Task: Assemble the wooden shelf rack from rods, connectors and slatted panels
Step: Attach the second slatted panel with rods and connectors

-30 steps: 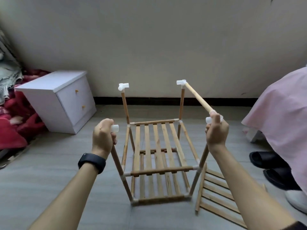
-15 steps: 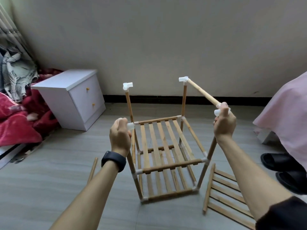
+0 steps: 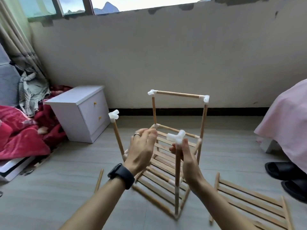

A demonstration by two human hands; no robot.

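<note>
Both hands gripped the rack (image 3: 163, 163) before; now it stands turned on the floor (image 3: 49, 201), only the right hand (image 3: 187, 161) pinching its near post (image 3: 177, 176), the left hand (image 3: 142, 150) loose, probably free to fetch the spare rod (image 3: 99, 180).

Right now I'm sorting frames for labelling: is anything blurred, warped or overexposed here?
Head view: the left hand and the rack's lower slats are motion-smeared; the right hand gripping the upright rod is sharper; the wide lens bows the wall along its top edge; the window is partly washed out.
</note>
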